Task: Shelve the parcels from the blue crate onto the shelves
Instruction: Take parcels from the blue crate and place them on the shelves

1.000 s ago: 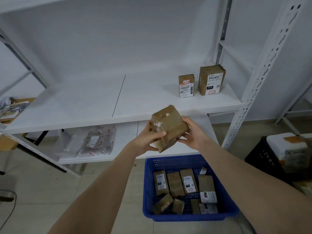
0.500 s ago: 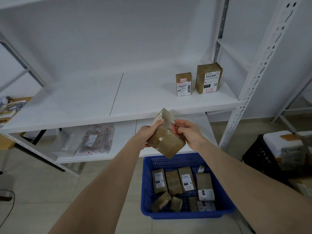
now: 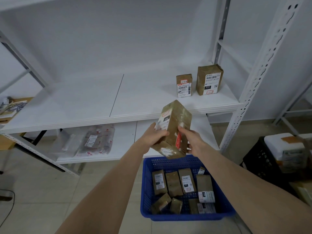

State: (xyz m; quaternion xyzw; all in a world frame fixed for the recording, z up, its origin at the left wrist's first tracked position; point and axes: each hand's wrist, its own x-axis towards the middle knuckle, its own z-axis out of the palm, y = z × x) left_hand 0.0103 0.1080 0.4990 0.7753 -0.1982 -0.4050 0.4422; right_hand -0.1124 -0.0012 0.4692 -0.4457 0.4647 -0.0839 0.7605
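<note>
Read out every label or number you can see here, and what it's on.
"010": black patch on the taller shelved parcel.
"3-5-9": handwritten tag on the smaller shelved parcel.
Labels on the held parcel and the parcels in the blue crate: too blurred to read.

The held parcel (image 3: 173,130) is made of brown cardboard wrapped in glossy clear tape, and a white paper label is stuck to it. The blue crate (image 3: 185,216) is moulded in perforated plastic with a slight sheen. The shelf boards (image 3: 84,102) are finished smooth, white and matt. The upright (image 3: 253,81) is formed of punched, white-painted metal. The bags (image 3: 94,141) are made of translucent glossy film.
</note>
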